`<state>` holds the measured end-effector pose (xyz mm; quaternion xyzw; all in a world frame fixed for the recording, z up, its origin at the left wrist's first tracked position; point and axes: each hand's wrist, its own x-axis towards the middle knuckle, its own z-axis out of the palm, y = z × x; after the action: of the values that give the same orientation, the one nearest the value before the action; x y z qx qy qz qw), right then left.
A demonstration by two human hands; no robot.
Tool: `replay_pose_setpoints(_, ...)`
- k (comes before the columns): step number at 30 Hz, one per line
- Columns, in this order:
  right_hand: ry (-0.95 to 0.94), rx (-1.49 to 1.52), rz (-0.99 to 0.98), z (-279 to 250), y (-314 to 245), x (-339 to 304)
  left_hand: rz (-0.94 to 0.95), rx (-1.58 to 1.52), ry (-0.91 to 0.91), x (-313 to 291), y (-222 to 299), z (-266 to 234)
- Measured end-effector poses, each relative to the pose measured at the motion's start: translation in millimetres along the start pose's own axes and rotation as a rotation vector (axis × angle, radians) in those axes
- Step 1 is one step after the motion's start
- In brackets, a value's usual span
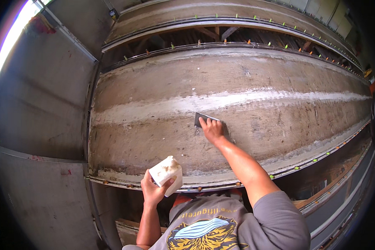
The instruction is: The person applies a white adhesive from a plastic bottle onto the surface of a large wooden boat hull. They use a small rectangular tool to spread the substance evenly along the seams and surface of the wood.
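Observation:
In my right hand (214, 130) is a dark, flat scraper blade (201, 119), its edge close to the surface of a long brown table (154, 141). It lies just on the near side of a white band of paste (221, 100) that runs lengthwise along the middle of the table. My left hand (154, 187) grips a white, squarish plastic container (177, 178) near the table's near edge. A lump of off-white paste (170, 163) sits on top of the container. The fingers of my left hand behind the container are partly hidden.
Grey wall panels (37, 91) stand along the left end of the table. Small green and orange pegs (272, 176) line its near and far rails. Beyond a dark gap with wooden braces lies a second long table (179, 12). Another framed bench (341, 179) is at the lower right.

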<state>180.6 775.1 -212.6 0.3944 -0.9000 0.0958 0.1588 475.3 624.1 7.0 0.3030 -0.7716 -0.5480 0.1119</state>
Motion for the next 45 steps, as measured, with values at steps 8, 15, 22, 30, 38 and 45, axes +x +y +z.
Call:
replay_pose_setpoints(8,-0.176,0.585,0.066,-75,-162,-74,0.007,-0.08,0.052,-1,-33,-48)
replay_pose_setpoints(15,-0.212,0.776,0.89,-35,-123,-65,0.083,-0.043,-0.008,20,-40,-85)
replay_pose_setpoints(22,-0.083,0.534,0.976,-94,-29,-115,0.105,0.026,-0.053,30,-49,-82)
replay_pose_setpoints(30,-0.231,0.494,1.054,-59,-27,-104,0.114,-0.106,-0.154,24,-62,-61)
replay_pose_setpoints(38,0.025,0.469,0.956,-101,42,-96,0.088,-0.142,0.075,2,-105,-63)
replay_pose_setpoints(45,-0.337,0.829,0.741,-10,-206,16,0.131,-0.142,0.068,-3,-120,-74)
